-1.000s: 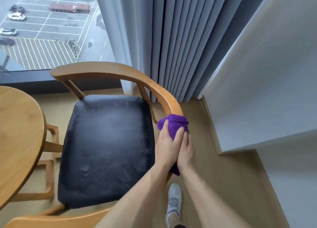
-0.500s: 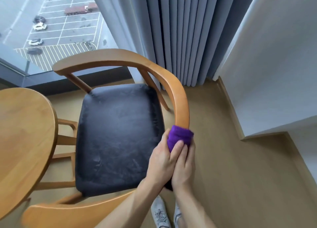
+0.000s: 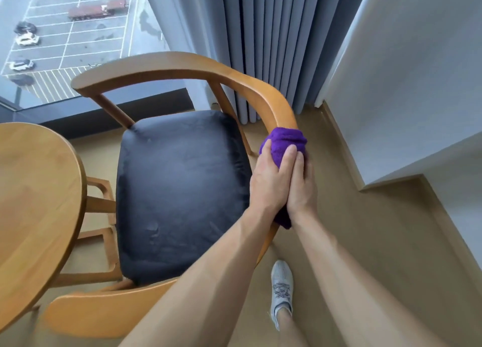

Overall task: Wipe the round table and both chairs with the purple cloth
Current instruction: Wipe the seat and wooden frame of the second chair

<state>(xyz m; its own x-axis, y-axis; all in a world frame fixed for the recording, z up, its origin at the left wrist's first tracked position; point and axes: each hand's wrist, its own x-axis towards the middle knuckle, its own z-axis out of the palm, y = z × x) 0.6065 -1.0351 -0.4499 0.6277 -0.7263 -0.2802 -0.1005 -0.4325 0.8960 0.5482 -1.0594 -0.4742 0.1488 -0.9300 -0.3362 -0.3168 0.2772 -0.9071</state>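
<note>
Hands pressed side by side — left hand (image 3: 271, 182) and right hand (image 3: 301, 187) — clamp the purple cloth (image 3: 285, 143) around the chair (image 3: 182, 67) armrest; soft and light, it probably bunches easily, so wrapping suits it.

Soft daylight from window (image 3: 73, 33), faint shadows, wide-angle bending, slight blur

Bare forearms, no sleeves; grey knit lace-up sneaker (image 3: 281, 289) on one foot
</note>
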